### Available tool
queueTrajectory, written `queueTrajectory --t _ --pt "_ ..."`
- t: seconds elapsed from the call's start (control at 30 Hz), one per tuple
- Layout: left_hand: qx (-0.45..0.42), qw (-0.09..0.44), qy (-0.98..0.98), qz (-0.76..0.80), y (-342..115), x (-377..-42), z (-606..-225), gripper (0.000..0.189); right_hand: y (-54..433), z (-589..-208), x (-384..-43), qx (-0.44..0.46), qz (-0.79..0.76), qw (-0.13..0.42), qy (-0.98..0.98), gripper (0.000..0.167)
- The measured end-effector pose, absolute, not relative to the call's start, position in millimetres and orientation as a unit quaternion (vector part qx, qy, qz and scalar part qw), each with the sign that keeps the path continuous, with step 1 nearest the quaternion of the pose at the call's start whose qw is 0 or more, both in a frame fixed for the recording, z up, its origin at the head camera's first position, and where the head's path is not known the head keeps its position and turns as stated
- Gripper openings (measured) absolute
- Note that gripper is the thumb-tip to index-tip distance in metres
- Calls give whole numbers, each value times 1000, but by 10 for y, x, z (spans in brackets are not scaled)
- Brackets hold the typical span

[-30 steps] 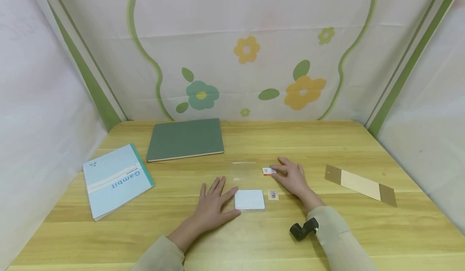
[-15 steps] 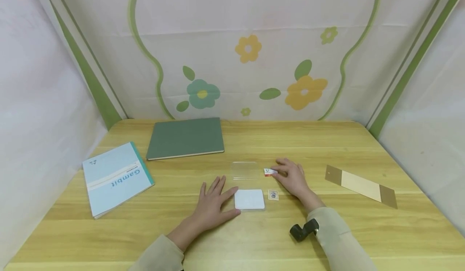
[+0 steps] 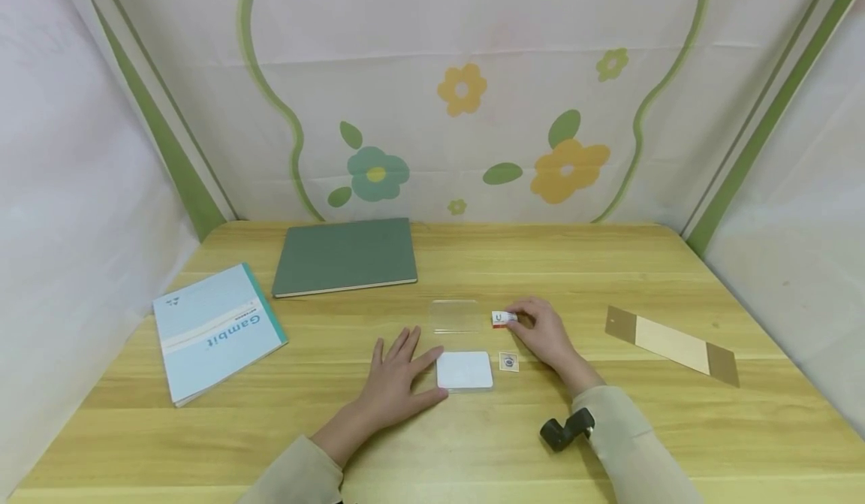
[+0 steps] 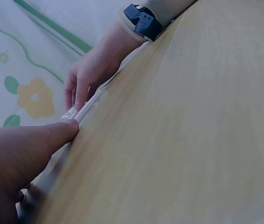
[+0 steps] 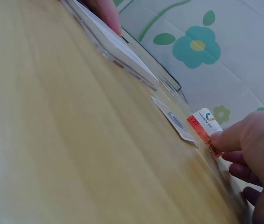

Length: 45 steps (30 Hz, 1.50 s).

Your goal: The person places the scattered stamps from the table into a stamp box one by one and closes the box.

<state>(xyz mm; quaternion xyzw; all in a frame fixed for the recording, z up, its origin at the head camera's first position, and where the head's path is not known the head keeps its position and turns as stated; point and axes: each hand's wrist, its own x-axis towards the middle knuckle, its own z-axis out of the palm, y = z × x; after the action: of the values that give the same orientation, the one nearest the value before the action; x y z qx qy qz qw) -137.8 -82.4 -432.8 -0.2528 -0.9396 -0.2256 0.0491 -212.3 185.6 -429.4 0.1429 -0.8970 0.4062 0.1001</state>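
Observation:
A small white and red postage stamp [image 3: 501,319] is pinched at its right end between the thumb and fingers of my right hand [image 3: 546,336]. The right wrist view shows the stamp [image 5: 204,130] tilted up, its printed face toward the camera. My left hand [image 3: 393,390] lies spread on the table, thumb and index fingertips at the left corners of a clear, shallow plastic case [image 3: 469,391] with white card [image 3: 464,369] in it. Right of the case lies a second stamp [image 3: 509,362], cream-edged with a dark round print. Behind the case is a clear plastic lid [image 3: 454,316].
A blue notebook [image 3: 218,335] lies at the left, and a dark green hardcover book [image 3: 346,258] at the back left. To the right is a brown and cream strip [image 3: 672,345]. A flowered curtain [image 3: 432,136] closes off the table's back.
The right hand has drawn the pinched stamp slightly to the right, its fingers closing in more around the right end. The left hand has stayed at the case.

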Motion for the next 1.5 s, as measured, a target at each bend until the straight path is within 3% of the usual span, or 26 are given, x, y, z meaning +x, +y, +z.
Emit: queueTrajectory --t 0.7,1.1,1.27,1.5 --pt "-254 42 -940 -223 -824 -1374 -4308 62 1826 -4173 -2117 113 475 45 -872 18" --pt "-250 41 -942 -219 -831 -1385 -4321 62 1365 -3863 -1662 176 540 -56 -821 13" --pt "-253 41 -941 -221 -829 -1389 -4318 62 1245 -3936 -1580 198 524 -60 -826 12" --pt "-253 46 -941 -221 -828 -1389 -4321 61 1207 -4163 -1612 208 477 -22 -854 9"
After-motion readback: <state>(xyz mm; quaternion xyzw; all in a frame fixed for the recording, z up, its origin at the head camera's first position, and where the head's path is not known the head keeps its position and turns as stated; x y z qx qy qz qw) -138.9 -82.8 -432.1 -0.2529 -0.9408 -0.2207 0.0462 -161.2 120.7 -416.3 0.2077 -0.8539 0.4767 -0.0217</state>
